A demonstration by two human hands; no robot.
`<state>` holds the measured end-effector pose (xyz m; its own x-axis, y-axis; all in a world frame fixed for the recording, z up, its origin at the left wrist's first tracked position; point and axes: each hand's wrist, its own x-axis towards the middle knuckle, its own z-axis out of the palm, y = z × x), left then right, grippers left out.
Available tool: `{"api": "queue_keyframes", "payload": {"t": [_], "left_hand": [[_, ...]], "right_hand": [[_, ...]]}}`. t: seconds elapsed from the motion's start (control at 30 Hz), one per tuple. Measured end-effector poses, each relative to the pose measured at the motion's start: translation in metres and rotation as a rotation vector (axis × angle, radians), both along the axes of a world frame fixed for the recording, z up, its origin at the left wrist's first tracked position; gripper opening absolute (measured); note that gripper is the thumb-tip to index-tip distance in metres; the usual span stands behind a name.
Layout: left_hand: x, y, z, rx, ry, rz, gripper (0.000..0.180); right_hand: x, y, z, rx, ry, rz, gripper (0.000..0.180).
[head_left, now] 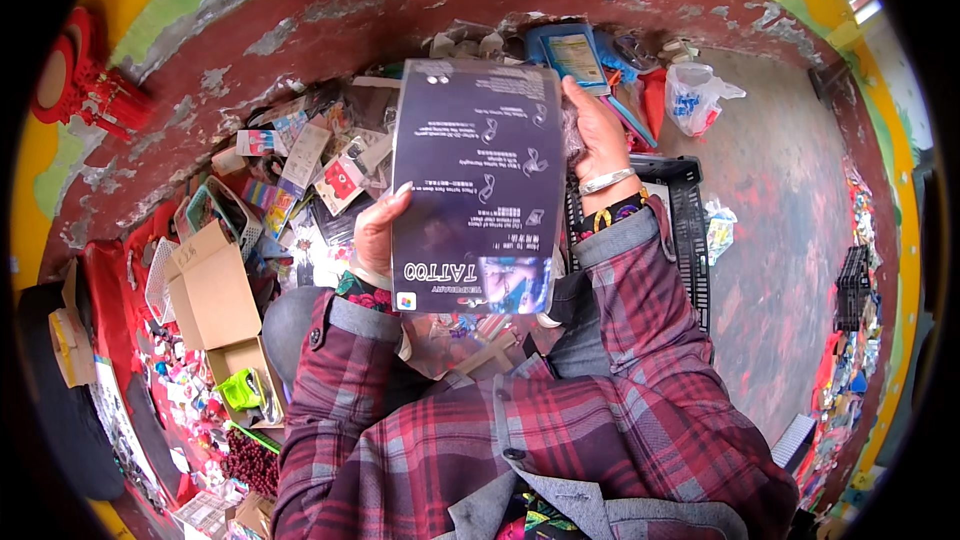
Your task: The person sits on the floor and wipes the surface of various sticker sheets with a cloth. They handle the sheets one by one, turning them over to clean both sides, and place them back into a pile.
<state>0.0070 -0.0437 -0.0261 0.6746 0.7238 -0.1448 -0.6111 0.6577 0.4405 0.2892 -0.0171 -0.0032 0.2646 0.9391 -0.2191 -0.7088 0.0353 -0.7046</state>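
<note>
My left hand (376,232) is partly closed on the left edge of the dark glossy sheet (470,185), thumb on its face; the fingers behind it are hidden. My right hand (601,140) is curled at the opposite edge, higher up, and how firmly it pinches I cannot tell. Something crinkled and purplish (573,132) shows by that palm; whether I hold that too is unclear. The sheet stands between both hands, in front of my chest.

Its surface looks slick, so a loose left thumb could let that side slide; squeezing inward could bow or crease it. If both grips slacken, it could fall toward my lap. Just right is the black crate (690,240), whose rim might catch my sleeve (645,285) if I swing that way. Left lie jumbled packets (340,180) and an open carton (213,285): a sheet dropped there could get lost among them.
</note>
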Motion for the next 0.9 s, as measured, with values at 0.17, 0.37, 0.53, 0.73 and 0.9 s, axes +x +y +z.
{"api": "queue_keyframes", "payload": {"t": [0.17,0.37,0.53,0.73,0.9], "left_hand": [[-0.002,0.007,0.003,-0.007,-0.127,0.016,0.033],[0.005,0.006,-0.021,-0.082,0.039,0.164,0.028],[0.016,0.001,-0.016,-0.084,-0.138,0.028,0.040],[0.011,0.015,-0.015,0.012,-0.212,0.336,0.063],[-0.004,0.018,0.002,0.044,-0.160,0.366,0.051]], "right_hand": [[0.006,0.002,0.010,0.165,-0.255,-0.324,0.017],[-0.043,-0.007,0.028,0.274,-0.936,-0.213,0.033],[-0.093,-0.015,-0.006,0.396,-1.152,0.114,0.035],[-0.139,-0.048,0.000,0.637,-1.498,0.239,0.039],[-0.160,-0.076,0.008,0.738,-1.634,0.296,0.043]]}}
